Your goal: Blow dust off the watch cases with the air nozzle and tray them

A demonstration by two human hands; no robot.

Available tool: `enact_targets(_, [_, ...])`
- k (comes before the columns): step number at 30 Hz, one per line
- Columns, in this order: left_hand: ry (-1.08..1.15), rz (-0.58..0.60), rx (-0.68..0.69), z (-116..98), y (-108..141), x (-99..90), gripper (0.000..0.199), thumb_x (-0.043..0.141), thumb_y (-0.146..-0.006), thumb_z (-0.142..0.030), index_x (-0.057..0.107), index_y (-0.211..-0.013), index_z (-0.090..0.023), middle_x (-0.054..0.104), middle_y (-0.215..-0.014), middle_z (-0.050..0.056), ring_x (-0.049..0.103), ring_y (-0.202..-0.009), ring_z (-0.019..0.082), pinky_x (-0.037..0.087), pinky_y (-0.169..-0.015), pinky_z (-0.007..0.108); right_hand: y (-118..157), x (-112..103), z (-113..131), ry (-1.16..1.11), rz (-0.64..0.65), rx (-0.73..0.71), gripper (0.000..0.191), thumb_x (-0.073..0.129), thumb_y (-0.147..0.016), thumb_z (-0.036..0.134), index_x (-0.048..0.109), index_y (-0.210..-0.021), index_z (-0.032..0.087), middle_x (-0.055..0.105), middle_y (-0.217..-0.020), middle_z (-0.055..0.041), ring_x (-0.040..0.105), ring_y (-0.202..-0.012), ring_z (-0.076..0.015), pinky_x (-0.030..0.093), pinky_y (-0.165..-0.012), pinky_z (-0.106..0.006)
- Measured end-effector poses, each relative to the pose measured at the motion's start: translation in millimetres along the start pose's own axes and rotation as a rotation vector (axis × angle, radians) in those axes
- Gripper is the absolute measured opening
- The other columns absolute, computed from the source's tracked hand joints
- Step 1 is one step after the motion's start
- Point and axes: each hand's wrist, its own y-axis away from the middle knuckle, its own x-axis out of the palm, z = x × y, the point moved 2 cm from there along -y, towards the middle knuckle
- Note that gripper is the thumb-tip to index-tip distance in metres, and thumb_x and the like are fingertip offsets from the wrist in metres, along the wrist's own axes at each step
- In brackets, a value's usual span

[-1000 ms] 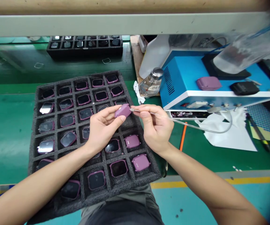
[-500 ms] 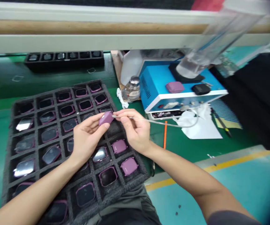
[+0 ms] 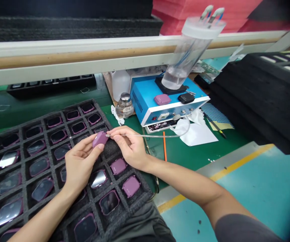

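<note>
My left hand (image 3: 80,164) holds a small purple device case (image 3: 100,139) above a dark foam tray (image 3: 111,148). My right hand (image 3: 129,148) pinches a thin metal dispensing needle (image 3: 107,135), its tip at the case's right end. A clear thin tube (image 3: 150,136) runs from the needle towards a blue bench machine (image 3: 145,102). In the tray's cells lie several glossy dark device pieces with purple rims. Two purple cases (image 3: 118,166) (image 3: 131,186) rest in cells below my hands.
On the machine sit a purple case (image 3: 162,99) and a black case (image 3: 185,98), below a clear liquid cylinder (image 3: 190,55). A glass bottle (image 3: 124,106), an orange stick (image 3: 164,148) and white paper (image 3: 197,134) lie nearby. Black foam sheets (image 3: 258,97) are stacked at right.
The view has swung upward and sideways, showing more of the stacked foam and the red stack behind. My hands still hold the case and needle together.
</note>
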Motion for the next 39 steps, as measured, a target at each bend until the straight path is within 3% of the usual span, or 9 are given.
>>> enact_targets(39, [-0.002, -0.015, -0.034, -3.0, 0.4, 1.0, 0.050, 0.092, -0.071, -0.037, 0.076, -0.115, -0.018, 0.078, -0.120, 0.012, 0.075, -0.110, 0.028, 0.061, -0.100, 0.039, -0.3, 0.6, -1.3, -0.023, -0.012, 0.002, 0.018, 0.058, -0.101, 0.034, 0.069, -0.098, 0.021, 0.074, -0.103, -0.0073, 0.073, -0.098, -0.0158, 0.064, -0.085, -0.029])
